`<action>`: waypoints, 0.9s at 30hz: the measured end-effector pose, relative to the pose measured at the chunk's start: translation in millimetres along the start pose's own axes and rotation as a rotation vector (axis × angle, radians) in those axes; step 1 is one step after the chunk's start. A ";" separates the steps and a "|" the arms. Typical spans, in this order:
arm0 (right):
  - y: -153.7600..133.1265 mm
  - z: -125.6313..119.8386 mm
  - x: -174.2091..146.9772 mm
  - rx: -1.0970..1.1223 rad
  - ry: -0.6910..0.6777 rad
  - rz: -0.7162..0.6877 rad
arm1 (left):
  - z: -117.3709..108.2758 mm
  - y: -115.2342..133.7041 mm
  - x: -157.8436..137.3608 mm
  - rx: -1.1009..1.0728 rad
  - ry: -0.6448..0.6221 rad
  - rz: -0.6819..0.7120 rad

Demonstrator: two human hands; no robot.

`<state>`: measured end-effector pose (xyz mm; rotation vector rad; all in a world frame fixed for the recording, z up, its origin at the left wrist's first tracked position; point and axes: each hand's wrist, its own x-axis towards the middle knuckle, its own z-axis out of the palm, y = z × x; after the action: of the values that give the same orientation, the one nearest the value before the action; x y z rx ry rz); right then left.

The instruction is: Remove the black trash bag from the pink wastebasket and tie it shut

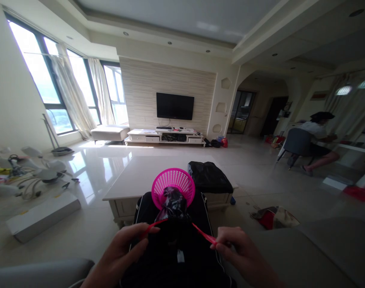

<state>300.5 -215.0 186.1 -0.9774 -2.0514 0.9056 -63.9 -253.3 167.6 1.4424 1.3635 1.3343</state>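
A pink plastic basket [173, 176] rests on my lap, tilted so its open side faces me. Part of a black plastic garbage bag [174, 202] lies inside it and spills over the near rim. Red drawstrings [204, 235] run out from the bag's near end to both sides. My left hand [131, 244] pinches the left string between thumb and fingers. On the other side, my right hand [236, 244] is closed on the right string, which looks taut. The bag's gathered end lies between my hands, dark against my black clothes.
A white coffee table [131, 176] stands just past my knees, with a large black plastic bundle [210, 176] on its right side. On the floor at left lies a long white box [44, 218]. A person [317, 132] sits in a chair at far right.
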 end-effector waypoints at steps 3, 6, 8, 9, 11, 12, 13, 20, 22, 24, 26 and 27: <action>-8.1 -0.5 -7.1 0.146 -0.030 -0.142 | -3.4 -19.4 4.1 0.094 -0.077 0.022; -8.7 0.9 -8.9 0.306 -0.045 -0.207 | -5.0 -25.2 6.9 0.114 -0.166 0.009; -4.2 2.7 -8.6 0.378 -0.017 -0.223 | -4.9 -20.5 8.5 0.116 -0.234 0.022; -1.3 3.8 -8.3 0.400 -0.005 -0.226 | -4.4 -16.8 9.5 0.114 -0.269 0.045; 3.8 6.1 -7.5 0.427 0.002 -0.222 | -2.6 -9.7 12.4 0.101 -0.311 0.083; 5.3 7.4 -6.8 0.439 -0.010 -0.200 | -1.3 -7.0 14.3 0.091 -0.319 0.089; 5.9 8.7 -5.8 0.456 -0.018 -0.169 | 0.0 -5.2 16.4 0.082 -0.316 0.087; -2.5 13.8 3.0 0.685 -0.002 -0.064 | 5.1 -11.2 26.2 0.103 -0.313 0.080; -3.2 11.9 3.7 0.814 -0.018 -0.034 | 5.1 -15.3 26.4 0.088 -0.304 0.079; -2.3 9.0 4.6 0.941 0.000 -0.008 | 5.0 -18.5 26.2 0.071 -0.287 0.086; -0.4 6.5 6.2 1.002 0.043 -0.005 | 5.0 -19.6 25.7 0.064 -0.275 0.074; 0.8 5.7 7.2 1.004 0.052 -0.011 | 5.1 -19.1 25.5 0.056 -0.267 0.060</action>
<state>292.7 -210.3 184.5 -0.4100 -1.2499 1.6277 -65.7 -224.5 153.3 1.6448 1.1987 1.1007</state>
